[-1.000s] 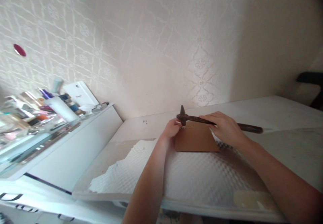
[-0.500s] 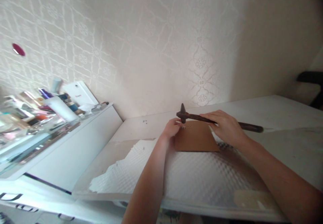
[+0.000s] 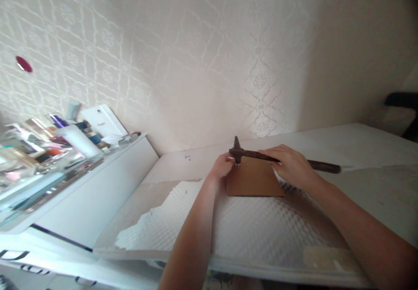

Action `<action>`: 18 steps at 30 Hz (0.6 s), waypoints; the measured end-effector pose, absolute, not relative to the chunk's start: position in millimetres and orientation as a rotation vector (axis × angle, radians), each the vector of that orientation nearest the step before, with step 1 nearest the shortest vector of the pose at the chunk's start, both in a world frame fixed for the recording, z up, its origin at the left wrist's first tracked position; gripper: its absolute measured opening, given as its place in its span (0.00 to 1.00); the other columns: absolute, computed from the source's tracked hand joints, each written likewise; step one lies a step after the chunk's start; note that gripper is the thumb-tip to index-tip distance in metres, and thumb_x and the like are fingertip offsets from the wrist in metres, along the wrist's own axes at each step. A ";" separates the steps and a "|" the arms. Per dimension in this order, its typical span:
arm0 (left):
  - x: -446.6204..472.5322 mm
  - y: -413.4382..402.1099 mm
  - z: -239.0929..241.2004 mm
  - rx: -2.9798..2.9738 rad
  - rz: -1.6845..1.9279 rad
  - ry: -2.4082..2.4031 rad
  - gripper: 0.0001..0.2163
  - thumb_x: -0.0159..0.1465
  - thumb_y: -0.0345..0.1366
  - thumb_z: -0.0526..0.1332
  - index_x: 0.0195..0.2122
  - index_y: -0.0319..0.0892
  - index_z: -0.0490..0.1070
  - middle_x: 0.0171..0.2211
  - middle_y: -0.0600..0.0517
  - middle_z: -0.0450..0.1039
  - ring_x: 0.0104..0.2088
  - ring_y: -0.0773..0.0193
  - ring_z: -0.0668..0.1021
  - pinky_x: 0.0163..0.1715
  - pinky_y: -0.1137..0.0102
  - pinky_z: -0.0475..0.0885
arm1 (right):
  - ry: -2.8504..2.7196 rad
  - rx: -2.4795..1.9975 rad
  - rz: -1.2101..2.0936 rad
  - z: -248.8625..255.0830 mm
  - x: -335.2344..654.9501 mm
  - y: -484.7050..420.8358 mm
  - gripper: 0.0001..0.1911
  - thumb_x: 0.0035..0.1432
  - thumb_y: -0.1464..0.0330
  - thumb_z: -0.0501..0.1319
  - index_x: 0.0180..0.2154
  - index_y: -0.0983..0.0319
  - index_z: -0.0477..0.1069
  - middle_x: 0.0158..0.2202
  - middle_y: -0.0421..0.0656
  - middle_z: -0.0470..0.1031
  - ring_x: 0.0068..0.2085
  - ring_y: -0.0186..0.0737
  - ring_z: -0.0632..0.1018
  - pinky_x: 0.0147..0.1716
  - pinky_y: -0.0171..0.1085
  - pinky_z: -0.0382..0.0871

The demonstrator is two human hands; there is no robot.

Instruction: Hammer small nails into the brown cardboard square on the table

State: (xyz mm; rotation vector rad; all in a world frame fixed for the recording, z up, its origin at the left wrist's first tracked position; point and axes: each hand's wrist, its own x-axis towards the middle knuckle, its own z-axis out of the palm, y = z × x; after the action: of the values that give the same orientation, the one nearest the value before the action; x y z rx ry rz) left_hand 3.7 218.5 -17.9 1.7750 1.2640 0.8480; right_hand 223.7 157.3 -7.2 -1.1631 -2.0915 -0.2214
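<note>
My right hand [image 3: 290, 166] is closed round the wooden handle of a hammer [image 3: 257, 154], its dark head pointing left. The hammer head hangs over the far left corner of a brown board [image 3: 254, 181], right beside the fingertips of my left hand [image 3: 224, 165]. Those fingers are pinched together at the board's left edge; what they hold, if anything, is hidden behind the hammer head. A row of small marks or bits shows on the board near the head. Under the board lies a white quilted sheet [image 3: 251, 229] with a ragged left edge.
Left of the work surface stands a white drawer cabinet [image 3: 98, 194], its top crowded with bottles and a white box [image 3: 103, 121]. Small dark bits [image 3: 187, 157] lie near the patterned wall [image 3: 196, 63]. A black chair part [image 3: 403, 100] shows at far right.
The hammer head has dropped slightly toward the board, and my right hand has lowered a little with it. My left hand stays in place.
</note>
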 end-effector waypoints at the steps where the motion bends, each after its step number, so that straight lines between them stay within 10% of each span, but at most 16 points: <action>1: 3.7 218.6 -17.8 1.770 0.848 1.267 0.10 0.54 0.26 0.55 0.36 0.37 0.72 0.29 0.50 0.75 0.32 0.65 0.75 0.36 0.70 0.68 | -2.085 -1.159 -0.225 -7.2 223.7 157.3 0.25 0.50 0.80 0.50 0.47 0.58 0.70 0.42 0.41 0.75 0.42 0.43 0.73 0.41 0.41 0.69; 18: 2.3 220.1 -18.1 1.745 0.856 1.358 0.10 0.54 0.28 0.57 0.38 0.38 0.71 0.29 0.49 0.76 0.33 0.65 0.76 0.37 0.71 0.68 | -1.916 -1.339 -0.287 -7.4 227.7 158.9 0.20 0.53 0.74 0.54 0.48 0.60 0.70 0.38 0.44 0.77 0.38 0.44 0.75 0.37 0.40 0.69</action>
State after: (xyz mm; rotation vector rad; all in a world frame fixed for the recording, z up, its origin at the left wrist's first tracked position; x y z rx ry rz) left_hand 2.3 220.1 -18.1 1.7454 1.3575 0.8561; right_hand 227.7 158.9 -7.4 -1.3386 -1.9164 -0.2874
